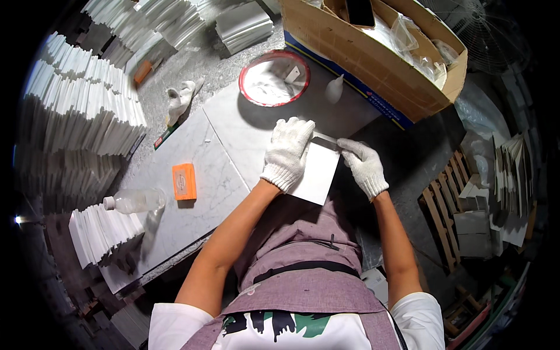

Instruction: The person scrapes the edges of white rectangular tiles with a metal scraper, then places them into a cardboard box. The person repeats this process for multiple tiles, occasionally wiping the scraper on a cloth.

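A white rectangular tile lies in front of me at the near edge of the table, close to my apron. My left hand, in a white knitted glove, rests over the tile's left side and grips it. Along the tile's far edge runs a thin pale strip; whether it is a tool or part of the tile, I cannot tell. My right hand, gloved too, has its fingers closed at the right end of this strip, by the tile's far right corner. The fingertips are partly hidden.
Beyond my hands stand a red-rimmed bowl of white material and a small white squeeze bottle. A cardboard box is far right. An orange box, a clear bottle and stacked tiles are left.
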Available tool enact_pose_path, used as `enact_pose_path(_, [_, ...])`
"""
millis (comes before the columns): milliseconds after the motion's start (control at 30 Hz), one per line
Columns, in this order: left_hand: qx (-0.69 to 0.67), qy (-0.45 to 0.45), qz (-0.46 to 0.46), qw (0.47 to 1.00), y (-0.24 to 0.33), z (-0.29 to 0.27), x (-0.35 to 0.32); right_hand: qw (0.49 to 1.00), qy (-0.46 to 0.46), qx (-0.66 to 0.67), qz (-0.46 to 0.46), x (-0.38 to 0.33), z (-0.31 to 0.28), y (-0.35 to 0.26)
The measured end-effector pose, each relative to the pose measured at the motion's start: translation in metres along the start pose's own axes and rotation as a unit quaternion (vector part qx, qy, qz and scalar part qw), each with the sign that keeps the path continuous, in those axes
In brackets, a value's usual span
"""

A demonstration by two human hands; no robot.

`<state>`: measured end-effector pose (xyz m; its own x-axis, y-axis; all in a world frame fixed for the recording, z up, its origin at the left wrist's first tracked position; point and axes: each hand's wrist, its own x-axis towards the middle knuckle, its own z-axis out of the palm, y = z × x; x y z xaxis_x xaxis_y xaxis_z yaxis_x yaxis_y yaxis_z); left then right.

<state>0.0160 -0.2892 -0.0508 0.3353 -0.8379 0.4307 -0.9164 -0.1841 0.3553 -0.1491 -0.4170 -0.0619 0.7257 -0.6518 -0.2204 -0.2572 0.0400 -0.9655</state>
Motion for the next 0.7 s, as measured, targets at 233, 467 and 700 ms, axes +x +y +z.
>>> enact_pose_path(233, [0.007, -0.009, -0.007, 1.000, 0.000, 0.000, 0.000, 0.995, 0.068, -0.028, -0.070, -0.001, 0.008, 0.011])
enact_pose_path(467, [0.012, -0.017, -0.014, 1.000, -0.001, 0.000, 0.000, 0.992, 0.092, -0.026, -0.078, -0.014, 0.021, 0.002])
enact_pose_path(700, [0.032, -0.017, -0.013, 0.999, -0.004, 0.007, -0.003, 0.972, 0.123, -0.121, -0.161, -0.018, 0.026, 0.017])
